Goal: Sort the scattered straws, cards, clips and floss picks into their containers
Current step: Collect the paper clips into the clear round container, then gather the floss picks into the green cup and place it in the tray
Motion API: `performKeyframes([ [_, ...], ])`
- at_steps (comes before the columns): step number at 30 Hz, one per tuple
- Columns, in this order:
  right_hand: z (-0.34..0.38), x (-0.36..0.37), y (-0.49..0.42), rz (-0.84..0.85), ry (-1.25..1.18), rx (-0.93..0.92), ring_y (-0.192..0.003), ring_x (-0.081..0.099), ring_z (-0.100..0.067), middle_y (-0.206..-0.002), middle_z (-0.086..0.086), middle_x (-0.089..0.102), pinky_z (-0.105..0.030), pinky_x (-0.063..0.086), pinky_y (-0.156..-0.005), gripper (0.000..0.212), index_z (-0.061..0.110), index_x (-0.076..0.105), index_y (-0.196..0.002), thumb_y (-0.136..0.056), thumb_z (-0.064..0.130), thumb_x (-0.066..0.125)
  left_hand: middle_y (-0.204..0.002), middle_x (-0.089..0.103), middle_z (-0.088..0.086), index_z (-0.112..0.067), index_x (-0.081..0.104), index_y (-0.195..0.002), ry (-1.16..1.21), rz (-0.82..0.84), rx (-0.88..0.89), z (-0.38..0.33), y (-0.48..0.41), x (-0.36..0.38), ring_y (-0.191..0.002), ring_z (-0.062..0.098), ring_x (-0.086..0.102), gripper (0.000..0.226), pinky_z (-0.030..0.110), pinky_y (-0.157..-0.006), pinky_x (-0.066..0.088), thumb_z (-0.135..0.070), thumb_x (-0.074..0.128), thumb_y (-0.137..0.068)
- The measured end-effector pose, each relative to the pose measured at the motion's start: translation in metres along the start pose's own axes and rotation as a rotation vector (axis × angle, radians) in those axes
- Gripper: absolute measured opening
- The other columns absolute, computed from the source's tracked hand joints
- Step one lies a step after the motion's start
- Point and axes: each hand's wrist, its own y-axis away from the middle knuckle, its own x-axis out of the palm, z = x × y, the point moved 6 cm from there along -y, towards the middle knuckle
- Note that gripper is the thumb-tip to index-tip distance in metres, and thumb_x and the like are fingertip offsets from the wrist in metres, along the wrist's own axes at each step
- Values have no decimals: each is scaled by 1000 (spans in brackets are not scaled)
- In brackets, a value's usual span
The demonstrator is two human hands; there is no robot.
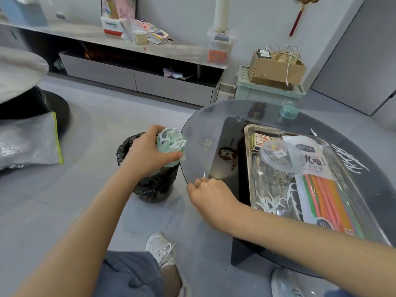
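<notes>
The left hand (145, 155) grips the green container (169, 162), part-filled with floss picks, left of the table, the right hand (211, 192) pinches one floss pick (203, 174), and loose picks (271, 203) remain in the near tray (248, 163).
</notes>
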Motion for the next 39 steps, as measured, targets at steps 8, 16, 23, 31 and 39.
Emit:
performKeyframes([
  [8,-107,-80,36,-577,-771,433,-71,67,-24,-70,-6,70,-43,53,-77,20,6,66,-76,-90,19,60,-99,57,-12,-24,49,-121,-51,99,105,-31,14,21,-93,10,57,61,25,-77,43,-36,80,-70],
  [16,-122,-102,53,-555,-824,422,-57,62,-3,-62,7,67,-8,46,-62,14,14,75,-77,-85,24,68,-96,59,-17,-29,51,-113,-17,208,258,-99,29,52,-87,2,58,55,33,-75,55,-47,77,-68],
  [23,-158,-100,108,-707,-778,529,-61,51,0,-69,6,62,-8,39,-61,15,20,73,-91,-82,32,71,-101,62,-11,-26,48,-110,-17,249,294,-142,27,93,-94,12,60,54,41,-86,51,-46,78,-70],
  [31,-241,5,218,-139,-517,970,-95,57,-34,-102,-18,63,-37,45,-77,22,0,59,-100,-95,14,43,-106,60,-12,-30,46,-119,-8,332,314,-170,20,142,-95,11,60,69,39,-86,53,-60,73,-64],
  [39,-246,50,252,-461,-673,1084,-93,65,-26,-104,-7,71,-26,45,-76,32,13,64,-119,-90,6,53,-99,58,-24,-37,46,-112,56,348,336,-184,20,165,-89,-4,58,65,18,-72,49,-63,72,-59],
])
